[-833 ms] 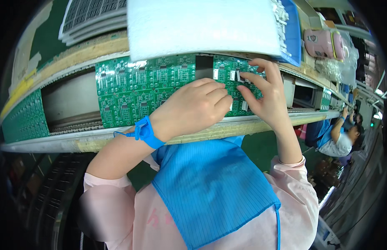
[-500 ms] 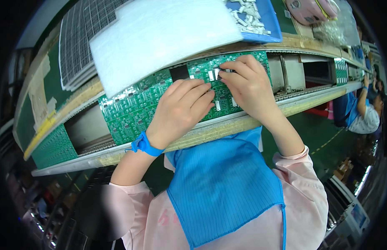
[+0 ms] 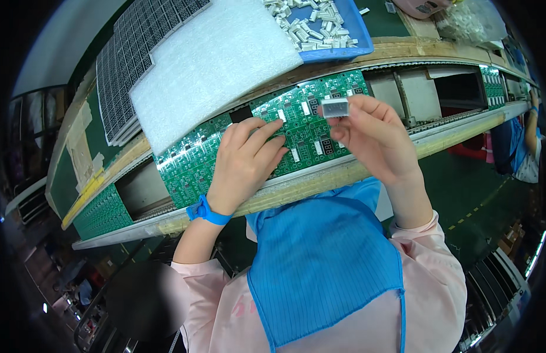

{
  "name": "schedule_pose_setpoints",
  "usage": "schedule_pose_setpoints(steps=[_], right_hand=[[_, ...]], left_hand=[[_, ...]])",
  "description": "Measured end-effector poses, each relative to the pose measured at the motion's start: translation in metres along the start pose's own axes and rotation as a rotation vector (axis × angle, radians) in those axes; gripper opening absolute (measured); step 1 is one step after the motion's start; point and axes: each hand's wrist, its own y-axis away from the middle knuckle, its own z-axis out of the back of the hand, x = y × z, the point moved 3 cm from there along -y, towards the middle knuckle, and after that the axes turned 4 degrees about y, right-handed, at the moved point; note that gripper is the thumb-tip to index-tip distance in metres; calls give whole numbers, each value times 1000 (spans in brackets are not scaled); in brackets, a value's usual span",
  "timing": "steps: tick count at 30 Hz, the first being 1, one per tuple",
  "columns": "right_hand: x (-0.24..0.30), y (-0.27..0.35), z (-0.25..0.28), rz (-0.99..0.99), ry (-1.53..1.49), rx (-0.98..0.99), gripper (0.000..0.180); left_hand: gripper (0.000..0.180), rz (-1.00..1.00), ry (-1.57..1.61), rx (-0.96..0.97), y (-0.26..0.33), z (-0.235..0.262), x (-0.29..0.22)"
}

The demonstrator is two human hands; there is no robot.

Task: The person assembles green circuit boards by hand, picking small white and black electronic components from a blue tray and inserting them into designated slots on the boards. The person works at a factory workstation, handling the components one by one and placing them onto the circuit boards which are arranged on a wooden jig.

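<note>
My right hand [image 3: 382, 136] is raised above a green circuit board [image 3: 296, 130] and pinches a small digit display module [image 3: 335, 108] with a white edge and a dark grey face. My left hand [image 3: 245, 160], wearing a blue wrist strap [image 3: 207, 210], rests on the left part of that board with its fingers apart; its thumb is hidden. White connectors [image 3: 318, 147] and a black digit display [image 3: 327, 146] sit on the board between my hands. Another green board [image 3: 193, 159] lies to the left, partly under a white foam sheet.
Beyond the rail lie the white foam sheet [image 3: 208, 70], stacked dark panels [image 3: 137, 53] and a blue tray [image 3: 360, 29] of white connectors. More boards stand at the far left [image 3: 102, 212] and far right [image 3: 492, 88] of the conveyor. A co-worker's arm [image 3: 532, 120] shows at right.
My right hand has lifted off the board and moved right, bringing the display module into clear view. My left hand stays on the board. The view has shifted slightly.
</note>
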Motion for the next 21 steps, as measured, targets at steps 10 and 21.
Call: schedule_pose_setpoints(steps=[10, 21], right_hand=[[6, 24, -26, -154, -450, 248, 27], [2, 44, -62, -206, -367, 175, 18]], left_hand=[[35, 43, 216, -172, -11, 24, -21], [41, -59, 502, -371, -38, 59, -58]])
